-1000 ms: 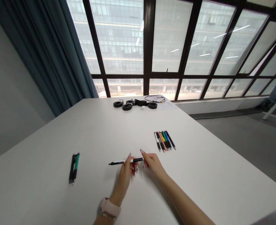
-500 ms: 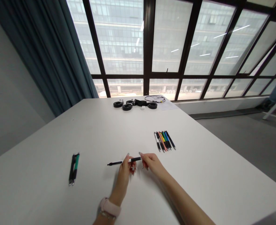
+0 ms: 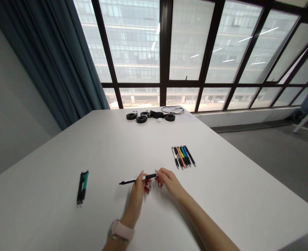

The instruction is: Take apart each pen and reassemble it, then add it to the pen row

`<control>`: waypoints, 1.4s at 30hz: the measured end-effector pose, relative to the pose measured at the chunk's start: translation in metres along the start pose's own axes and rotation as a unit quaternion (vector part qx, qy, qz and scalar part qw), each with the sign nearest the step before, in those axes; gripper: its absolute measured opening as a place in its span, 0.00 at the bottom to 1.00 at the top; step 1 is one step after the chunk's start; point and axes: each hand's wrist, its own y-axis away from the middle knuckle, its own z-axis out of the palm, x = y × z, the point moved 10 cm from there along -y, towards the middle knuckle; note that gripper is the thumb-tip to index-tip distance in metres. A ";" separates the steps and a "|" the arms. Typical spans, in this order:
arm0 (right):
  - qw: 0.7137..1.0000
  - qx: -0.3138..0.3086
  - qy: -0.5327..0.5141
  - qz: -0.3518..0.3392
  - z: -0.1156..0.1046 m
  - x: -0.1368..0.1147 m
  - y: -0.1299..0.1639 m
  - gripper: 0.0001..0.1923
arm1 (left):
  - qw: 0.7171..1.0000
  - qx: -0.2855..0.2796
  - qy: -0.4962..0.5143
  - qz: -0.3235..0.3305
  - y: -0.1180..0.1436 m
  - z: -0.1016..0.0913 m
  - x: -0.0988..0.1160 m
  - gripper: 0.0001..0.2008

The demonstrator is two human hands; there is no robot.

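Head view, looking down over a white desk [image 3: 222, 195]. Both hands meet near the middle of it, fingertips pinched on one black pen [image 3: 137, 179] held roughly level just above the surface. Left hand [image 3: 138, 190] grips the pen around its middle, fingers curled, a pale pink watch [image 3: 120, 230] on that wrist. Right hand [image 3: 169, 181] pinches the pen's right end; its fingers are bent, long nails showing. Pen's free tip juts out to the left of the left hand, over bare desk. The two hands sit close, almost touching, joined by the pen. Beyond the right hand and a little to its right, a row of coloured pens [image 3: 183, 157] lies side by side, touching one another, apart from the hands. Well off to the left of the left hand, two more pens [image 3: 82, 188], one black and one green, lie together parallel. Far beyond both hands, at the desk's far edge, several black tape rolls [image 3: 141, 118] and a loop of thin cable [image 3: 172, 110] lie in a cluster. Behind that, a large window [image 3: 185, 45] with dark frames; a blue curtain [image 3: 52, 62] hangs at its left side.
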 end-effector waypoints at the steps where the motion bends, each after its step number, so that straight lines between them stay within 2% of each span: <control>1: 1.000 0.000 -0.003 -0.006 0.000 -0.001 0.001 0.25 | 1.000 0.001 0.004 -0.012 -0.001 -0.001 -0.001 0.24; 5: 1.000 0.016 0.015 -0.022 -0.001 -0.003 0.003 0.20 | 1.000 -0.012 0.006 -0.021 -0.002 0.000 -0.001 0.24; 9: 0.999 0.004 0.040 -0.020 0.001 -0.002 0.002 0.25 | 0.999 -0.046 -0.010 -0.006 0.001 0.008 -0.002 0.25; 12: 0.999 0.007 0.044 -0.007 -0.001 0.000 0.001 0.29 | 0.999 -0.029 -0.010 0.009 0.000 0.006 -0.001 0.25; 17: 0.999 0.006 0.041 -0.011 -0.001 0.000 0.001 0.25 | 1.000 -0.008 -0.009 0.015 -0.003 0.001 -0.002 0.25; 20: 0.997 0.002 0.077 -0.006 0.000 0.005 -0.001 0.30 | 0.999 -0.019 -0.008 0.035 -0.001 0.004 0.000 0.25; 24: 0.999 0.006 0.047 0.018 -0.003 0.011 -0.004 0.35 | 1.000 0.001 -0.001 0.029 0.001 0.000 0.001 0.24; 29: 1.000 0.010 0.022 0.009 -0.005 0.007 -0.003 0.26 | 1.000 0.017 0.009 0.019 -0.002 -0.005 -0.001 0.23; 35: 0.998 -0.001 0.056 0.018 -0.002 0.011 -0.003 0.32 | 0.999 -0.005 0.008 0.046 -0.001 -0.001 -0.001 0.23; 39: 0.999 0.000 0.044 0.008 -0.002 0.009 -0.004 0.27 | 0.999 -0.001 0.006 0.047 0.000 -0.002 0.000 0.23; 42: 0.997 0.004 0.081 0.010 -0.002 0.010 -0.004 0.30 | 0.999 0.017 0.002 0.051 0.001 -0.004 0.000 0.23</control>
